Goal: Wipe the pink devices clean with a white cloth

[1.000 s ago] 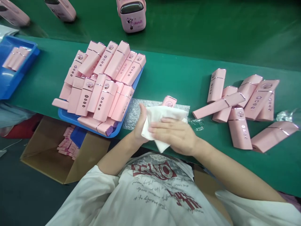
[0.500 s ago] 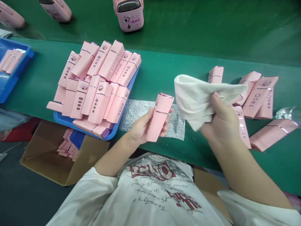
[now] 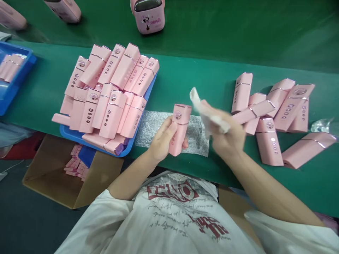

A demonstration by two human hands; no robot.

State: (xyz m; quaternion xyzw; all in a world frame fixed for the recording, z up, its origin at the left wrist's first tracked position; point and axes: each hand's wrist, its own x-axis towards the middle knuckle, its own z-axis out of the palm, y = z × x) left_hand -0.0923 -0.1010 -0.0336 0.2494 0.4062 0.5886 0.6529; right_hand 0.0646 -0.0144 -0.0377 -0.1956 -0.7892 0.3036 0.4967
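Observation:
A pink handheld device [image 3: 180, 132] with a metallic band and a round badge stands nearly upright in my left hand [image 3: 162, 139], whose fingers wrap round its lower body. My right hand [image 3: 228, 135], blurred by motion, grips a white cloth [image 3: 202, 109] just to the right of the device; cloth and device are apart. Beneath my left hand lies a sheet of clear bubble wrap [image 3: 148, 128]. Several like pink devices [image 3: 268, 141] lie loosely on the green bench to the right of my right hand.
A blue tray [image 3: 66, 132] heaped with pink devices stands left of my hands. Farther left is another blue tray [image 3: 26, 67]. An open cardboard box [image 3: 53, 176] holding pink pieces sits below the bench edge. Pink Minnie-printed cases [image 3: 150, 21] rest along the back.
My right hand has moved left with the cloth, which is now bunched closer to the device. My left hand has turned the device so its badge and buttons face me more.

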